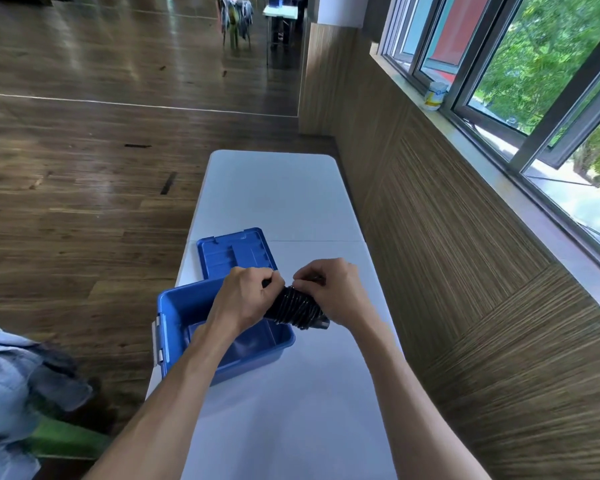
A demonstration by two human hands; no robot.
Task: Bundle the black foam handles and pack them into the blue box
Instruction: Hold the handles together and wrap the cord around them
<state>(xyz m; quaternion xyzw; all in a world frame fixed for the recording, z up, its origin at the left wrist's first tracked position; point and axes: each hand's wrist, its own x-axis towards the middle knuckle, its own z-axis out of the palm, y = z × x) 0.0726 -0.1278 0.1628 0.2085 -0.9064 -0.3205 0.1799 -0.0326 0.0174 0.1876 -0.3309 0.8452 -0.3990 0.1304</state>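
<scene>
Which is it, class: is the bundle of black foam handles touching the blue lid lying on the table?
Apart. The head view shows the bundle held up in both hands, with white table visible between it and the lid behind.

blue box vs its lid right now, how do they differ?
The blue box sits at the table's left edge, nearer the person, open side up; the lid lies flat beyond it. The box is deep-walled; the lid is shallow and ribbed. The left hand overlaps the box. Both are the same blue plastic.
</scene>
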